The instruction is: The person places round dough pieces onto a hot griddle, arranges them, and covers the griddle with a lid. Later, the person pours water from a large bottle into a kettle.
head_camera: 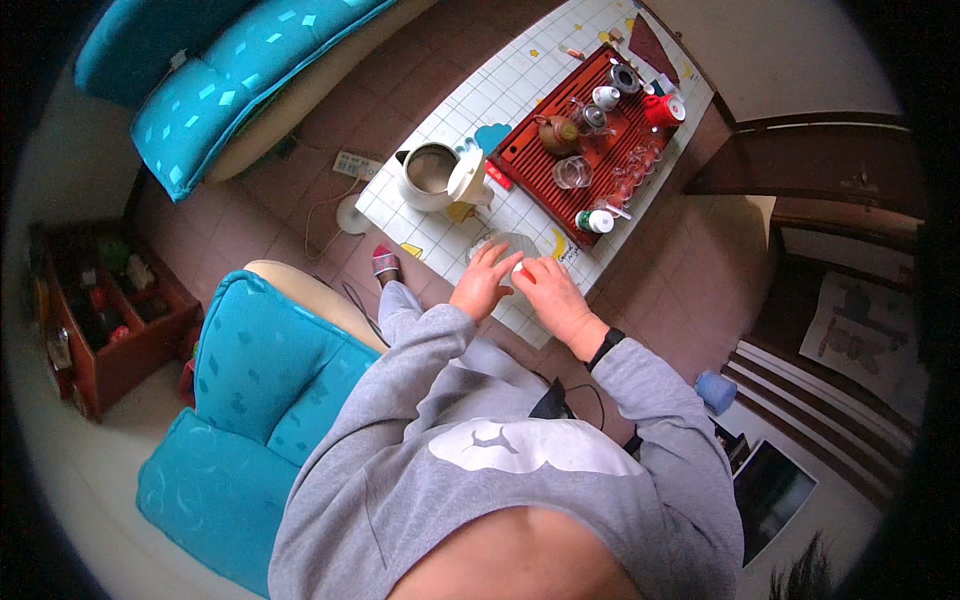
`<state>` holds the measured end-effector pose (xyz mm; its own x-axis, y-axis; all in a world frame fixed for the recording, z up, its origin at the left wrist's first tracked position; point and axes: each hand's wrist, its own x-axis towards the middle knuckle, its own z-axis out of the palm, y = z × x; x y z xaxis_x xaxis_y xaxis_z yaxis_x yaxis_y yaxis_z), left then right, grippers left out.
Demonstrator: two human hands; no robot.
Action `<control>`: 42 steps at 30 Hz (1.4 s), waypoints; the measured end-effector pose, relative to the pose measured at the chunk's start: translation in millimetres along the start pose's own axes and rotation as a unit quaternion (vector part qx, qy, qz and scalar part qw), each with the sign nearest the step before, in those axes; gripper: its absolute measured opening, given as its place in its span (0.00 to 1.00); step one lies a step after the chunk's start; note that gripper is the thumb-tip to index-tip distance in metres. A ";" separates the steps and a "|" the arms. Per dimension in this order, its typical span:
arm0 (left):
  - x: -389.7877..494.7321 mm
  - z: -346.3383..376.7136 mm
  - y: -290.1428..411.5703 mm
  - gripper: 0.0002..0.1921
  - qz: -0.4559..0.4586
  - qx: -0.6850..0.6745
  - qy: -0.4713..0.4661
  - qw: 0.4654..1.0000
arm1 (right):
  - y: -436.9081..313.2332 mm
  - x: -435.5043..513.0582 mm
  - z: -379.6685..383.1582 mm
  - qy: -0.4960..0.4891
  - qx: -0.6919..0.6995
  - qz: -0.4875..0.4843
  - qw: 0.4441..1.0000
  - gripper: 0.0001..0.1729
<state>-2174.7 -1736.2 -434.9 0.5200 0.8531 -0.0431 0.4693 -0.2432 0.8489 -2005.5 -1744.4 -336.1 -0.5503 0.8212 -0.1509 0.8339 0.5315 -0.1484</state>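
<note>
My left hand (481,283) is over the near end of the table, fingers spread, close to my right hand. In my right hand (553,298), a small white object (518,267) is pinched at the fingertips; its kind is unclear. Just beyond both hands lies a clear plastic item (517,244), partly hidden by the fingers. An electric kettle (427,180) with its white lid (469,174) raised stands further up the table. To its right, a slatted wooden tea tray (540,196) bears a brown teapot (559,135), a glass bowl (572,172) and a white-capped green bottle (595,220).
Several small glass cups (634,169) and a red mug (664,110) stand on the tray. A power strip (358,166) lies on the floor left of the table. Turquoise seats (285,352) flank the left side. A blue roll-like object (715,392) is at the right.
</note>
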 end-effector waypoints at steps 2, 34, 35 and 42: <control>0.0 0.4 -1.3 0.38 0.005 0.005 0.003 1.000 | -5.5 -0.6 -7.9 0.039 0.039 0.036 0.998 0.25; -60.7 -9.9 -56.3 0.19 -0.258 -0.078 0.075 0.960 | -8.4 -10.7 51.0 0.127 0.322 0.257 0.902 0.39; -62.6 -10.1 -58.4 0.19 -0.264 -0.080 0.077 0.958 | -8.1 -7.2 52.6 0.131 0.311 0.253 0.907 0.37; -74.9 -16.4 -77.8 0.18 -0.307 -0.107 0.095 0.941 | -22.5 -0.7 38.8 0.125 0.275 0.189 0.934 0.27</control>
<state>-2261.9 -1773.5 -489.1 0.0514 0.8749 -0.4816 0.4746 0.4029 0.7826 -2025.5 -1765.0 -370.6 -0.1362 0.9881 -0.0721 0.7819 0.0626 -0.6202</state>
